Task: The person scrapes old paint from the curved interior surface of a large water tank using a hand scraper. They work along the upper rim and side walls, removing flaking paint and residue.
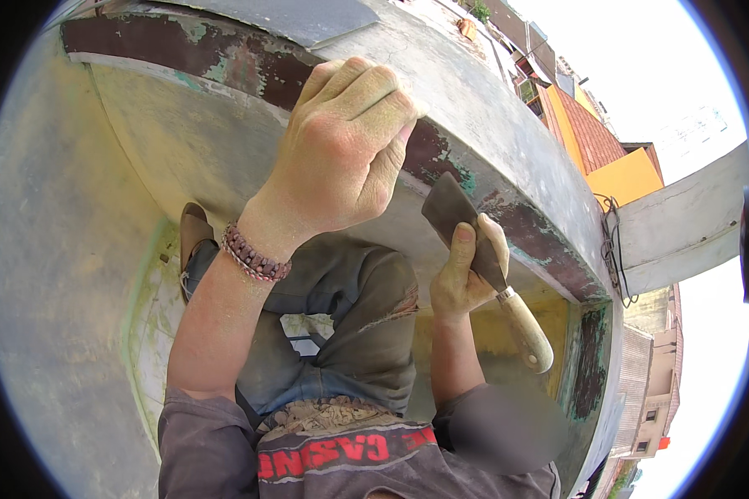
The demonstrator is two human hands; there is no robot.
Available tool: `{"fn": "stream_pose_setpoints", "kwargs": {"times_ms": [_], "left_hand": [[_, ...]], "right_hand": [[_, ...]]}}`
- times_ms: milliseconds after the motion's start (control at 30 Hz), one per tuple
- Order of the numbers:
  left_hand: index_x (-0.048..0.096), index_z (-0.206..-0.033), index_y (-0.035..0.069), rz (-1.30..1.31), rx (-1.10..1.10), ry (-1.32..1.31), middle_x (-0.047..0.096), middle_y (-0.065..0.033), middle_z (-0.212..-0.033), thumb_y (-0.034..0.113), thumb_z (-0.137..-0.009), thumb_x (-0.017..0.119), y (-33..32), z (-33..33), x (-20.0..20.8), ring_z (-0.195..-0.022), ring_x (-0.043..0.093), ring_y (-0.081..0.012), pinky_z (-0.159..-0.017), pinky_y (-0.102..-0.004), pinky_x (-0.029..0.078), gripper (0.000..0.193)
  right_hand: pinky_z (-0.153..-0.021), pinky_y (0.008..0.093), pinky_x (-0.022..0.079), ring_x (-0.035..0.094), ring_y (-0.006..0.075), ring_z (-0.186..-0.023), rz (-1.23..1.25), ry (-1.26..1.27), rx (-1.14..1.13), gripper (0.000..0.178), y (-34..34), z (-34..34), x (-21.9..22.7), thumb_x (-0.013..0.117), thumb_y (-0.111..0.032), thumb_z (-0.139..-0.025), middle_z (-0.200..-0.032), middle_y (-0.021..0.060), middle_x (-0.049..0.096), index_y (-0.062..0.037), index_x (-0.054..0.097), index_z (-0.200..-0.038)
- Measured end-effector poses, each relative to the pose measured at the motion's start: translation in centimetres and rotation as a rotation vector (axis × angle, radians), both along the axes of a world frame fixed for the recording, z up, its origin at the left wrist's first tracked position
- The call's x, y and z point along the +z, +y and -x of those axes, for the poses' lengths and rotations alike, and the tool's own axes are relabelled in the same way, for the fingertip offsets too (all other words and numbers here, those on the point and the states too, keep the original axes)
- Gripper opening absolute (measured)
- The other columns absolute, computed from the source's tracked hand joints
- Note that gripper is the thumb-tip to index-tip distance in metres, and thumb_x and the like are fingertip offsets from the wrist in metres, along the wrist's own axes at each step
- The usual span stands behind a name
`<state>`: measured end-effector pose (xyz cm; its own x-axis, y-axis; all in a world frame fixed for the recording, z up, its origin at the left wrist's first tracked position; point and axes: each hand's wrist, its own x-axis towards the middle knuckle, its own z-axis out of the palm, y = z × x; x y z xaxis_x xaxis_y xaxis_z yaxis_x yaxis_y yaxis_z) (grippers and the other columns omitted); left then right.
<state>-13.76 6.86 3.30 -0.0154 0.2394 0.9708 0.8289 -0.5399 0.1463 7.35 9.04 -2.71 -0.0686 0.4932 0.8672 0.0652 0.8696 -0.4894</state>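
Note:
My left hand [341, 150] is closed, knuckles up, in front of the concrete ledge with its peeling brown and green paint band [429, 154]. A small pale bit shows by its fingertips; what the fingers hold, if anything, is hidden. Lower and to the right, my right hand [462, 279] grips a putty knife [449, 204] around its blade, thumb on the flat metal. The dark blade edge points up toward the painted band. Its worn wooden handle [524, 333] sticks out below the hand. Pale dust covers both hands.
A smooth grey and yellowish wall [58, 249] curves along the left. My bent legs in jeans [341, 291] are between the walls, over a stained floor [158, 324]. Dark cable [614, 249] hangs by a concrete beam [682, 220] at right. Beyond the ledge are rooftops [587, 133].

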Motion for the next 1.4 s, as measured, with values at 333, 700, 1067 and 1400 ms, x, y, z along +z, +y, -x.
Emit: {"fn": "stream_pose_setpoints", "kwargs": {"times_ms": [333,700,1067,1400], "left_hand": [[0.066,-0.091,0.005,0.034,-0.020,-0.019,0.062,-0.0088,-0.091,0.004,-0.081,0.060,-0.3,-0.3,0.1,-0.092,0.057,-0.0252,-0.086,-0.0353,0.039,0.012],[0.066,-0.092,0.005,0.016,-0.014,-0.030,0.062,-0.0091,-0.091,0.003,-0.082,0.059,0.0,-0.2,0.3,-0.094,0.058,-0.0265,-0.087,-0.0364,0.039,0.013],[0.066,-0.091,0.005,0.046,0.030,-0.053,0.063,-0.0102,-0.092,0.004,-0.082,0.057,0.0,-1.2,0.2,-0.095,0.058,-0.0271,-0.087,-0.0375,0.039,0.013],[0.066,-0.091,0.004,0.024,0.035,-0.037,0.063,-0.0104,-0.091,0.002,-0.081,0.056,0.0,-1.0,-0.1,-0.095,0.059,-0.0270,-0.089,-0.0369,0.040,0.014]], "right_hand": [[-0.075,0.0252,0.048,0.060,0.0122,-0.083,-0.004,0.077,-0.058,0.022,0.0,0.0,0.5,0.065,0.000,-0.089,-0.098,0.0098,0.065,0.0027,0.060,-0.110],[-0.085,0.0243,0.044,0.056,0.0109,-0.091,0.262,0.261,0.162,0.024,-1.2,-0.5,1.5,0.063,-0.003,-0.091,-0.100,0.0073,0.062,0.0023,0.059,-0.114],[-0.078,0.0242,0.047,0.059,0.0104,-0.083,0.038,0.062,-0.021,0.024,0.1,1.6,1.9,0.065,0.000,-0.089,-0.095,0.0079,0.066,0.0008,0.061,-0.113],[-0.077,0.0306,0.053,0.065,0.0184,-0.085,0.041,0.013,-0.008,0.021,-0.4,2.7,1.9,0.061,-0.001,-0.091,-0.096,0.0135,0.065,0.0034,0.059,-0.111]]}}
